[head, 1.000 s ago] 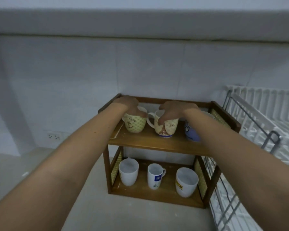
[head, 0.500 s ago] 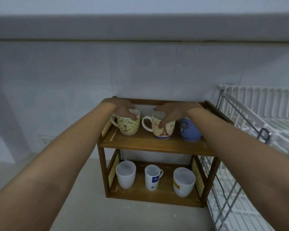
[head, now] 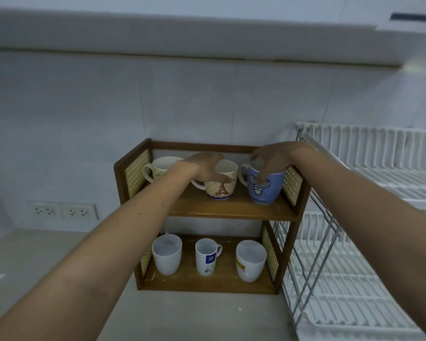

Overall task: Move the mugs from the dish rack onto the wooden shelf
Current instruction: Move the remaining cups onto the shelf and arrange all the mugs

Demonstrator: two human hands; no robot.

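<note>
All six mugs stand on the wooden shelf (head: 231, 210). The left hand (head: 204, 166) grips the cream mug (head: 221, 183); the right hand (head: 271, 158) pinches the blue mug (head: 263, 185) by its rim. A careless nudge could clink them or tip one off the front edge

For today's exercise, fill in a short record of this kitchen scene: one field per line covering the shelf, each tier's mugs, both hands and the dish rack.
shelf: two-tier wooden shelf on the counter, against the tiled wall
top tier: yellow-patterned mug left, tower-print mug middle, blue face mug right
bottom tier: three white mugs, upright
left hand: on the tower-print mug
right hand: gripping the blue face mug's rim
dish rack: white, right of the shelf, no mugs visible
</note>
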